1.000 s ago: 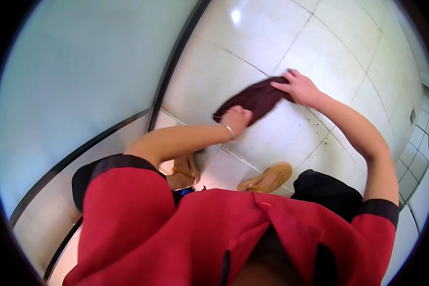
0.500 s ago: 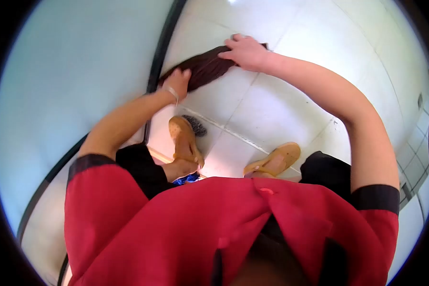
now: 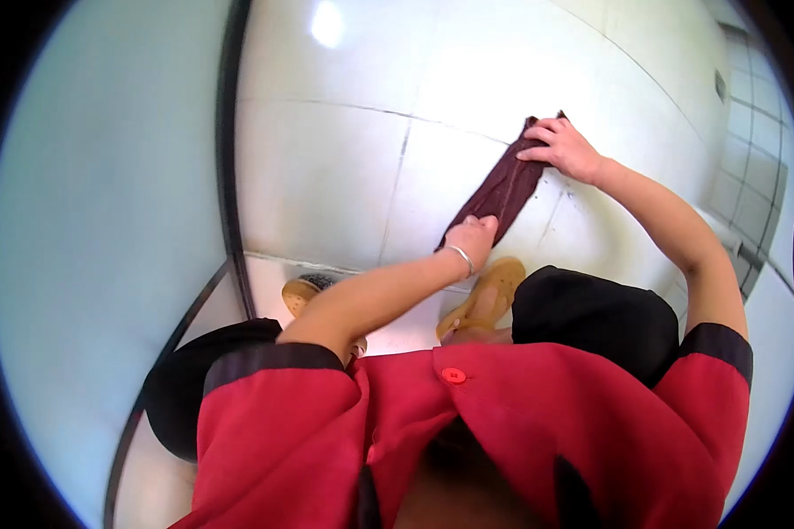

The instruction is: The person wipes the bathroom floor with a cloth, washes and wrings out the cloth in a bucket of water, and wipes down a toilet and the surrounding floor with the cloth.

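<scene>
A dark maroon cloth [image 3: 506,189], folded into a long strip, lies slantwise on or just above the pale floor tiles. Its near end is in the fist of my left hand [image 3: 473,234], thumb on top, with a silvery bangle at the wrist. At the far end, my right hand [image 3: 566,150] has its fingers curled over the cloth, partly hiding it. Dark corners stick out past those fingers.
Tan sandals [image 3: 494,291] are on my feet close below the cloth. Beside the other foot sits a dark grey speckled thing [image 3: 320,280]. A pale panel [image 3: 115,176] with a black edge strip [image 3: 230,132] stands at left. Small wall tiles [image 3: 754,159] show at right.
Both hands have moved right with the cloth, away from the black-edged panel. The cloth now slants more steeply. My left forearm reaches across in front of my feet.
</scene>
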Demonstrator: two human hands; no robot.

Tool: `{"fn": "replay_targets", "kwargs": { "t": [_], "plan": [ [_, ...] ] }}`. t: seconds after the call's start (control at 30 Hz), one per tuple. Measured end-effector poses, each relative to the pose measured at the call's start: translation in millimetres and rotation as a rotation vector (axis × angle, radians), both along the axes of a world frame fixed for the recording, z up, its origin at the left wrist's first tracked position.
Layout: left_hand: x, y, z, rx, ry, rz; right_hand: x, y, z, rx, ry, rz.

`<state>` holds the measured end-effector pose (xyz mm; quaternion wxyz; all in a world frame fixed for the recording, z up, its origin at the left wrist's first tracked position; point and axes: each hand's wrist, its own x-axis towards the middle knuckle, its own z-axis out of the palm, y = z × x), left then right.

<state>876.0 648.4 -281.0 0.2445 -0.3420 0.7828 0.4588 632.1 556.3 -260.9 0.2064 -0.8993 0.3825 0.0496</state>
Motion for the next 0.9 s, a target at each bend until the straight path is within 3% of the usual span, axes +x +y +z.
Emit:
{"fn": "replay_targets", "kwargs": {
  "t": [0.07,0.1,0.13,0.2,0.23,0.27,0.33,0.43,0.5,0.63,0.7,0.73,0.77,0.83,0.9],
  "plan": [
    [7,-17,-11,-0.083,0.054,-0.144,2,-10,2,0.128,0.058,0.035],
    [11,-43,-5,-0.156,0.056,-0.187,1,-20,-3,-0.012,0.026,0.139],
    [15,-72,-3,-0.231,0.077,-0.175,2,-33,-12,-0.053,0.06,0.088],
    [15,-135,5,-0.298,0.027,-0.238,11,-64,-17,-0.195,0.062,-0.226],
    [14,-151,4,-0.339,0.018,-0.289,12,-73,-14,-0.136,0.083,-0.376],
    [6,-154,5,-0.348,-0.096,-0.432,8,-67,-20,-0.223,0.044,-0.475],
    [-2,-145,10,-0.385,-0.091,-0.537,-10,-34,-25,-0.192,-0.033,-0.616],
    [-9,-127,16,-0.436,0.036,-0.602,-8,38,-30,-0.247,0.072,-0.899],
    [4,-107,-7,-0.412,0.106,-0.65,17,89,-24,-0.212,0.076,-1.057],
    [35,-98,1,-0.313,0.093,-0.812,43,118,-9,-0.08,0.012,-0.939],
    [39,-110,0,-0.566,0.189,-0.833,35,83,-8,-0.103,0.0,-0.792],
    [35,-124,-10,-0.695,0.48,-0.825,26,63,-20,-0.14,0.012,-0.711],
    [24,-136,-11,-0.814,0.534,-0.824,17,36,-24,-0.137,0.086,-0.706],
    [-16,-153,-8,-0.793,0.371,-0.6,-20,-8,-24,-0.132,0.116,-0.76],
    [-68,-178,-14,-0.839,0.372,-0.391,-61,-23,-8,-0.098,0.056,-0.884]
  ]
}}
